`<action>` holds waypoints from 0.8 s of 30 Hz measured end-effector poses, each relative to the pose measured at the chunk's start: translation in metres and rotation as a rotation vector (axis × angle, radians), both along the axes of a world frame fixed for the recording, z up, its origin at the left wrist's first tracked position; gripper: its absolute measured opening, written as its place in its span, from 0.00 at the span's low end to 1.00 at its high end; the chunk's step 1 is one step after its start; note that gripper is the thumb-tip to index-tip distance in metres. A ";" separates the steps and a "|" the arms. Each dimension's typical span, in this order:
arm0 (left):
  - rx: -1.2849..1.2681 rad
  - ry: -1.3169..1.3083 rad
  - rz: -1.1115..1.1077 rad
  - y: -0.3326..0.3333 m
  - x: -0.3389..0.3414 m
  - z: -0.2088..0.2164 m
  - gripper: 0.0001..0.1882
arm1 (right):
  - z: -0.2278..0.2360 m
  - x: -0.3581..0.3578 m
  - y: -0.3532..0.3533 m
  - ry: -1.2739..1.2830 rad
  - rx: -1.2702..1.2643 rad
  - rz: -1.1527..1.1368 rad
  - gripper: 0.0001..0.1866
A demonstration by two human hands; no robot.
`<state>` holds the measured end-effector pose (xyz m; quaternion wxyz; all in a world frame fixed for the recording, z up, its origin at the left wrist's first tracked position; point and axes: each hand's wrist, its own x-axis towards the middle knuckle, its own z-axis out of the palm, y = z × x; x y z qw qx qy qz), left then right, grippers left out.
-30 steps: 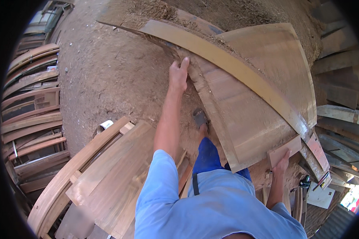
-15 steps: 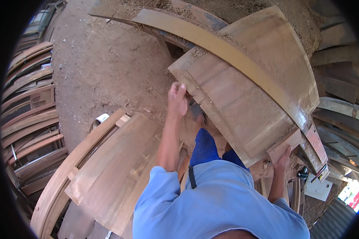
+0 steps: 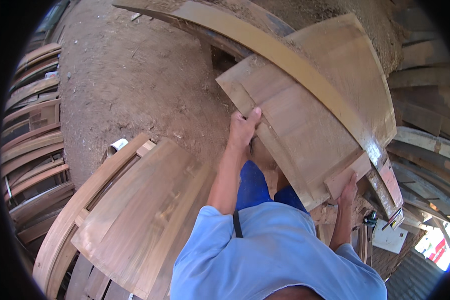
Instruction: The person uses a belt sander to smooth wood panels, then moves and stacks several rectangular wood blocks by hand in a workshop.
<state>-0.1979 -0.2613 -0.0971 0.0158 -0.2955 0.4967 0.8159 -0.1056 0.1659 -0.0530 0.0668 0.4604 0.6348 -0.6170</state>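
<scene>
A broad wooden panel (image 3: pixel 295 120) with a stepped near edge lies in front of me, with a long tan board (image 3: pixel 280 55) running across it. My left hand (image 3: pixel 245 126) is closed on the panel's left edge, thumb on top and fingers underneath, out of sight. At the panel's near right corner lies a small flat wooden block (image 3: pixel 349 175). My right hand (image 3: pixel 348 191) grips the block's near side; its fingers are partly hidden beneath.
Another wooden panel (image 3: pixel 140 215) with a curved frame piece (image 3: pixel 90 215) lies at lower left. Stacked curved frames (image 3: pixel 35 145) line the left side, and more boards (image 3: pixel 420 145) the right. Shavings (image 3: pixel 310 12) cover the ground at the back. A white sheet (image 3: pixel 389 237) lies at lower right.
My left hand has moved right and slightly down, from beside the panel onto its left edge. Loose shavings on the panel are fewer. The right hand stays at the block.
</scene>
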 end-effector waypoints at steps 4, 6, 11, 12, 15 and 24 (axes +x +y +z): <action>-0.044 0.140 -0.066 -0.014 -0.004 0.001 0.12 | 0.009 -0.002 -0.020 0.015 0.009 0.031 0.39; -0.021 0.156 -0.024 -0.021 -0.006 0.002 0.12 | 0.014 0.000 -0.038 0.010 0.042 0.074 0.39; -0.001 0.064 0.026 -0.068 -0.007 0.004 0.12 | 0.022 -0.010 -0.089 0.034 -0.043 0.127 0.34; -0.027 0.040 0.035 -0.084 -0.006 -0.003 0.12 | 0.020 -0.016 -0.096 0.051 -0.095 0.147 0.33; -0.128 0.042 0.084 -0.137 -0.018 -0.010 0.12 | 0.016 -0.047 -0.126 0.129 -0.202 0.211 0.30; 0.051 0.161 0.383 -0.134 -0.040 0.005 0.11 | 0.018 -0.106 -0.158 0.100 -0.256 0.531 0.26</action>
